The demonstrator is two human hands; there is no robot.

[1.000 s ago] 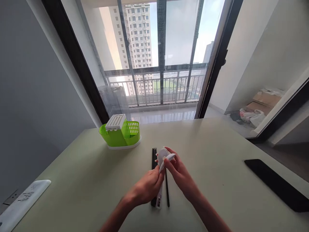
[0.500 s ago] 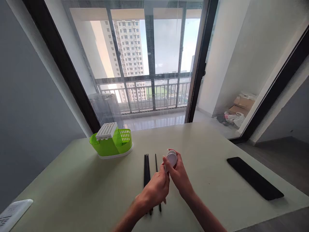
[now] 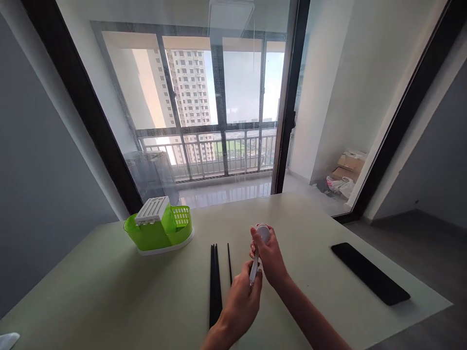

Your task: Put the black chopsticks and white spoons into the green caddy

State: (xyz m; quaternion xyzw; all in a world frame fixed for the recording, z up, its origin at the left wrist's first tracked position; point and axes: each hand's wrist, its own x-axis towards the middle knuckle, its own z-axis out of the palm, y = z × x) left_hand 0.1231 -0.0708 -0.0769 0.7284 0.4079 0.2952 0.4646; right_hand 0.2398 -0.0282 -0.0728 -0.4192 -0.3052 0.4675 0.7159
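Observation:
White spoons (image 3: 263,234) are held one on another above the table, bowls pointing away from me and handles toward me. How many there are I cannot make out. My left hand (image 3: 241,302) is closed around the handle end. Around the bowl end wraps my right hand (image 3: 272,255), its thumb lying along the edge. Left of the hands, a bundle of black chopsticks (image 3: 215,287) lies on the table. A single black chopstick (image 3: 229,262) lies apart, between the bundle and my hands, its near end hidden by my left hand.
On the pale table (image 3: 146,301), a green and white utensil caddy (image 3: 160,233) stands at the back left. A long black flat object (image 3: 370,273) lies at the right. Part of a white object (image 3: 8,339) shows at the near left corner. Sliding glass doors stand beyond the table.
The spoon bowls were fanned apart and now line up. My left hand has shifted down the handles, uncovering them. The whole view has tilted up and turned slightly right.

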